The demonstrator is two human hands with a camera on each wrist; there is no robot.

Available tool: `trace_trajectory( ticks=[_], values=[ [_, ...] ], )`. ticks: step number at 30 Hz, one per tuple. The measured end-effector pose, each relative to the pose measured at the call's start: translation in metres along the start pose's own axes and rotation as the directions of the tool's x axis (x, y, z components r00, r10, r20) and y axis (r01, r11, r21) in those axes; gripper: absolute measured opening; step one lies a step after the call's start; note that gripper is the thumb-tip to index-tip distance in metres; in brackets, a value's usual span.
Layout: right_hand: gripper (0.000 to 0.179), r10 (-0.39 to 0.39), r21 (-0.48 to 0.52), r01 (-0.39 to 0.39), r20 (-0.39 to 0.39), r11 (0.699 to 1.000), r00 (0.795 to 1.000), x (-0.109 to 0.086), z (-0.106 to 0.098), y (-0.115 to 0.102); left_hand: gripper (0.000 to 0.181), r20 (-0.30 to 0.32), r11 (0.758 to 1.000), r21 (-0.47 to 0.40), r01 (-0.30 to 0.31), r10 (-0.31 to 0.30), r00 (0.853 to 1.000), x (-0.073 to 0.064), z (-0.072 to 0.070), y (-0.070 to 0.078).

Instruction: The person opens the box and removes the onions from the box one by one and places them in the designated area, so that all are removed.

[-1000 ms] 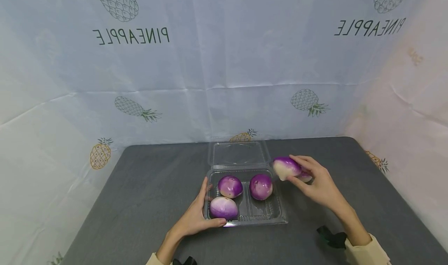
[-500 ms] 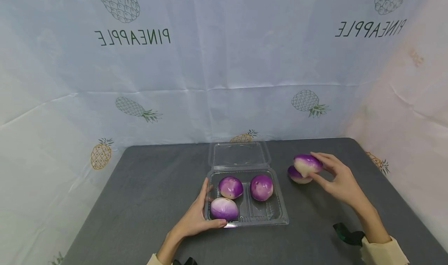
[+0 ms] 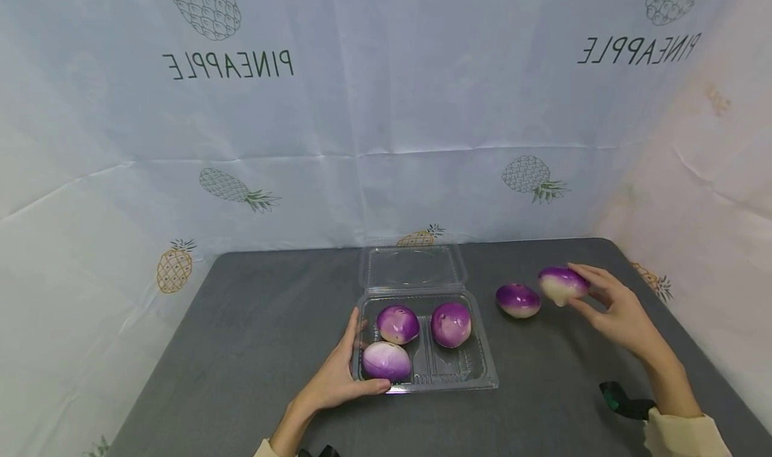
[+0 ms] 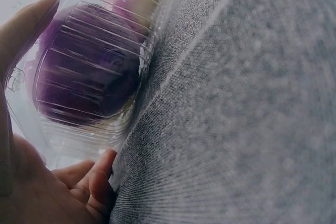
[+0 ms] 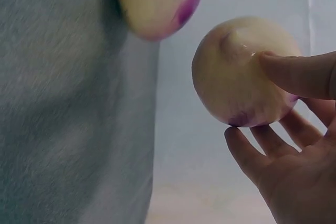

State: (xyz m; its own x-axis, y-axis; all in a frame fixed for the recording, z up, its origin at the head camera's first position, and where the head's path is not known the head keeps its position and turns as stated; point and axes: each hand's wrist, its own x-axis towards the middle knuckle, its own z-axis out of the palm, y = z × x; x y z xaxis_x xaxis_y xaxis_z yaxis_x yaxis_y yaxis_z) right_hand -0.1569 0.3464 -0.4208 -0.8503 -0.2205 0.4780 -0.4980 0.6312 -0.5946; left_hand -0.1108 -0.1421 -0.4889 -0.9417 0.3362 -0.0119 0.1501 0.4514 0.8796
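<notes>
A clear plastic clamshell container (image 3: 487, 363) lies with its lid (image 3: 413, 267) folded back. My left hand (image 3: 338, 370) grips its left side, thumb along the front edge. Two purple-and-white turnips fill its left half, a back one (image 3: 397, 324) and a front one (image 3: 386, 361); another turnip (image 3: 450, 324) sits at the right back. Through the ribbed wall, the left wrist view shows a purple turnip (image 4: 86, 66). My right hand (image 3: 627, 319) holds a turnip (image 3: 561, 285) between thumb and fingers above the table, pale side toward the wrist camera. Left of it rests a loose turnip (image 3: 518, 301).
The grey cloth-covered table (image 3: 271, 309) ends at the back against a pale curtain (image 3: 386, 108) printed with pineapples. The container's lid reaches close to that back edge. A dark strap end (image 3: 627, 403) hangs by the right wrist.
My right hand has moved right with its turnip, from beside the container to past the loose turnip, which now shows fully. My left hand and the container have stayed put.
</notes>
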Motion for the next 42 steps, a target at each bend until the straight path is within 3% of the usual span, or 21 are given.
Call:
trace_trajectory(
  ticks=[8, 20, 29, 33, 37, 42],
  values=[
    [0.061, 0.008, -0.012, -0.008, 0.05, 1.0, 0.999, -0.003, 0.003, 0.022, 0.137, 0.001, 1.0, 0.004, -0.001, 0.001, 1.0, 0.0, 0.0, 0.0],
    [0.057, 0.034, -0.051, -0.027, 0.123, 0.998, 0.992, -0.001, 0.009, 0.045, 0.137, 0.004, 0.998, 0.04, -0.052, 0.052, 0.999, 0.001, 0.0, -0.002],
    [0.058, 0.086, -0.051, -0.078, 0.164, 0.996, 0.983, -0.002, 0.013, 0.046, 0.137, 0.005, 0.999, 0.03, -0.044, 0.044, 0.999, 0.001, 0.0, -0.001],
    [0.053, 0.102, -0.063, -0.094, 0.137, 0.994, 0.985, -0.001, 0.015, 0.042, 0.137, 0.008, 0.998, 0.032, -0.045, 0.045, 0.999, 0.0, 0.0, -0.002],
    [0.044, 0.134, -0.103, -0.128, 0.059, 0.986, 0.989, 0.001, 0.017, 0.039, 0.137, 0.007, 0.998, 0.038, -0.048, 0.047, 0.999, 0.001, 0.0, -0.002],
    [0.052, 0.247, -0.158, -0.237, 0.052, 0.959, 0.968, 0.001, 0.017, 0.036, 0.137, 0.006, 0.998, 0.039, -0.051, 0.05, 0.999, 0.001, 0.0, -0.002]
  ],
)
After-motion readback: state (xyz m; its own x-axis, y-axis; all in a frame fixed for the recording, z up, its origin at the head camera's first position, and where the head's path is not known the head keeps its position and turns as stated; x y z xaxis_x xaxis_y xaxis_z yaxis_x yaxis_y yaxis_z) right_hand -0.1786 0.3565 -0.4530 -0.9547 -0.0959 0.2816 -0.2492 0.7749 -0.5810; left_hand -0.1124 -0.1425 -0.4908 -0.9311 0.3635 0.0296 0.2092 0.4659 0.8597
